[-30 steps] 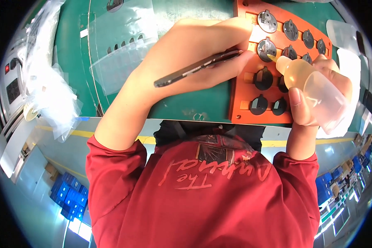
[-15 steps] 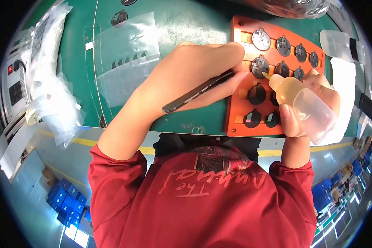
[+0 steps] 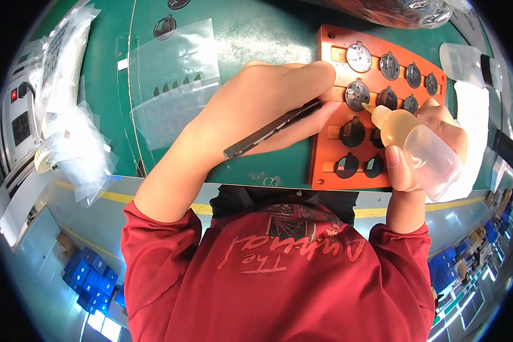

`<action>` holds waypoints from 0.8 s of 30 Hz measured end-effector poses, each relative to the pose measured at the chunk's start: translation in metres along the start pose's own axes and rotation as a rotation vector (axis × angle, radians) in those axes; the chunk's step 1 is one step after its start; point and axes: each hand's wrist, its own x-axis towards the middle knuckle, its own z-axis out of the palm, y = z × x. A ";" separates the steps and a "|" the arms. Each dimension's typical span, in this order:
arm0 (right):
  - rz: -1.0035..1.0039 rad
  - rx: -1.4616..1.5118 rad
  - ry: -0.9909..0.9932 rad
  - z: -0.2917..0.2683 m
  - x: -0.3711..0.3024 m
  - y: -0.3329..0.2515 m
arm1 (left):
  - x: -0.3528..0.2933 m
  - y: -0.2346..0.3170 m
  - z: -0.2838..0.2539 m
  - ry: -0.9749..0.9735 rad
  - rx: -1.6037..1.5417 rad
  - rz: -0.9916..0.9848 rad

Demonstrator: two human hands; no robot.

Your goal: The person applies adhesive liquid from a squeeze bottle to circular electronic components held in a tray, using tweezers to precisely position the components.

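Red long-sleeved sweatshirt with sleeves pushed up to the elbows, faded pale lettering and a dark square graphic across the chest, dark collar at the neck, bare left hand [image 3: 268, 117], bare right hand [image 3: 424, 145], no gloves

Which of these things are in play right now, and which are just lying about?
In use: left hand holding tweezers; right hand holding bottle; orange tray with round parts.
Lying about: clear sheet, plastic bags, capped bottle.
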 end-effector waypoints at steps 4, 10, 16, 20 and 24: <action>-0.011 0.000 0.004 0.000 0.000 0.000 | 0.000 0.000 0.000 -0.006 0.015 -0.003; -0.077 -0.080 -0.043 -0.002 0.005 -0.003 | 0.000 -0.001 0.000 -0.010 -0.006 -0.001; -0.030 0.019 0.066 0.005 -0.002 0.002 | 0.000 -0.002 -0.001 -0.024 -0.011 -0.006; -0.069 -0.044 0.030 0.002 0.001 0.001 | 0.000 -0.002 0.000 -0.017 -0.039 0.003; -0.066 -0.033 0.032 0.002 0.002 0.003 | 0.000 -0.002 -0.001 -0.031 -0.009 0.008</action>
